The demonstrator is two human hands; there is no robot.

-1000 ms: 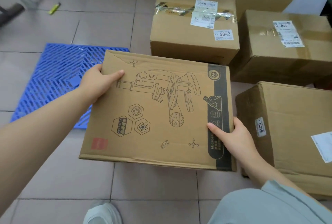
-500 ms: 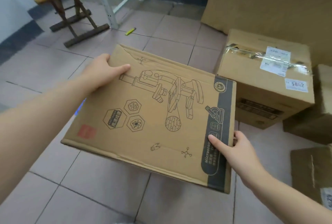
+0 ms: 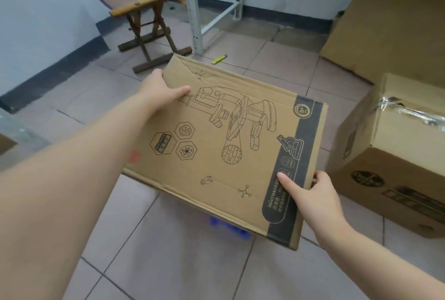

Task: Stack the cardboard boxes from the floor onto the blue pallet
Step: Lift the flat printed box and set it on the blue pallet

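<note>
I hold a flat cardboard box [image 3: 216,155] printed with a microscope drawing and a black side band, tilted in the air in front of me. My left hand [image 3: 161,92] grips its far left edge, thumb on top. My right hand [image 3: 310,193] grips its near right edge over the black band. Only a small piece of the blue pallet [image 3: 228,226] shows under the box's near edge; the rest is hidden beneath the box.
A taped cardboard box [image 3: 395,155] stands on the floor at the right, and a big cardboard sheet [image 3: 395,25] leans behind it. A wooden folding stool [image 3: 147,20] and a white metal rack leg [image 3: 192,10] stand ahead. A yellow marker [image 3: 219,59] lies on the tiles.
The view has swung up and left while both hands carried the box leftward over the pallet. The boxes on the right have slid out of frame, and the pallet is now mostly covered.
</note>
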